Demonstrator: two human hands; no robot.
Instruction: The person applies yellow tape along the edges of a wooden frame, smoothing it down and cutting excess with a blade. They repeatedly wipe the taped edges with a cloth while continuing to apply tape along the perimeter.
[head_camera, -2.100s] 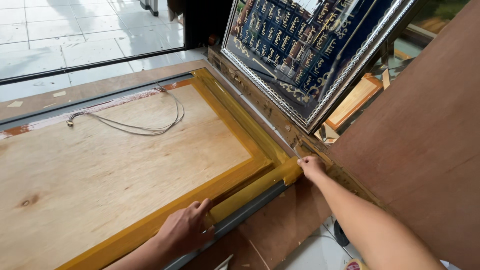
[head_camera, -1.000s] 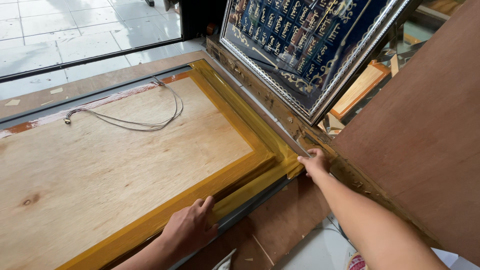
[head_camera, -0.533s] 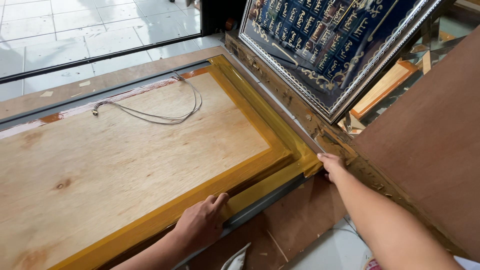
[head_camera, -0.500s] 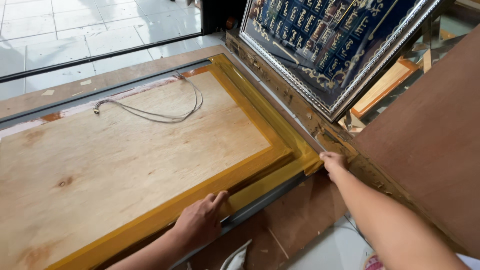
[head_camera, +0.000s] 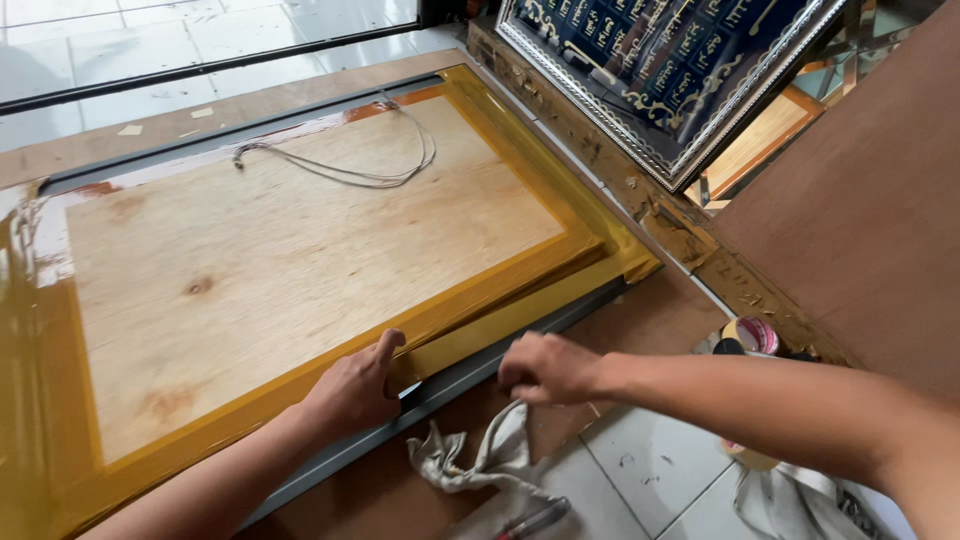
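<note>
A large picture frame lies face down, its plywood backing board (head_camera: 300, 250) bordered by glossy yellow-brown tape (head_camera: 590, 225). My left hand (head_camera: 352, 388) presses on the tape along the near edge, thumb stretched out along it. My right hand (head_camera: 545, 368) sits just right of it at the same edge, fingers curled near the dark metal rim (head_camera: 470, 375), right above a crumpled grey rag (head_camera: 480, 458); whether it pinches the rag or the tape is unclear. A thin hanging wire (head_camera: 350, 160) lies looped on the board's far side.
An ornate silver-framed dark blue panel (head_camera: 660, 60) leans at the far right. A brown board (head_camera: 860, 200) stands at the right. Tape rolls (head_camera: 750, 338) rest on the tiled floor (head_camera: 650, 470) beside it. A tool handle (head_camera: 530, 520) lies below the rag.
My right hand left the frame's right corner and came left along the near edge, close to my left hand. The view swung right and nearer, and the rag came into sight.
</note>
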